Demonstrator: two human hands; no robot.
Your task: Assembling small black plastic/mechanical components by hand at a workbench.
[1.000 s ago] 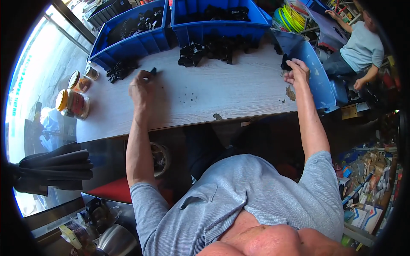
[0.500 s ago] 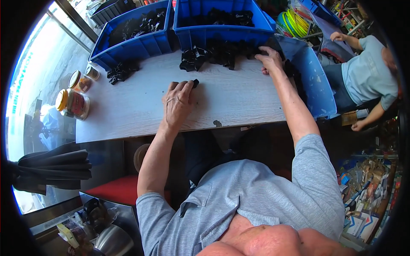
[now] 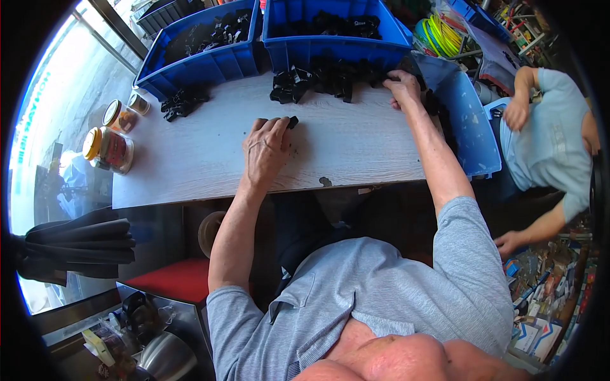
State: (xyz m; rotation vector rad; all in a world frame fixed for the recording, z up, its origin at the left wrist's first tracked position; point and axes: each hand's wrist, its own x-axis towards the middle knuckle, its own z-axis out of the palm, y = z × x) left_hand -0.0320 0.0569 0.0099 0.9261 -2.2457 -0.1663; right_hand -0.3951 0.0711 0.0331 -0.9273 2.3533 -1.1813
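Observation:
My left hand [image 3: 264,151] rests on the white tabletop [image 3: 210,143], its fingers closed on a small black plastic part [image 3: 293,122] that sticks out past the fingertips. Farther right, my right hand [image 3: 405,91] is at the right end of a heap of black plastic parts [image 3: 340,81]. Its fingers are bent, with thumb and fingers apart, and nothing shows between them. That heap lies against the front of a blue bin [image 3: 337,47] holding more black parts.
A second blue bin [image 3: 197,70] with black parts stands at the back left, a small black pile [image 3: 181,103] before it. Lidded jars [image 3: 108,150] line the left edge. A lighter blue bin [image 3: 476,124] adjoins the right edge. Another person [image 3: 549,136] is at the right.
My right hand has shifted slightly and its fingers have drawn in a little. The left hand stays nearly in place with the black part. The other person has leaned and lowered an arm.

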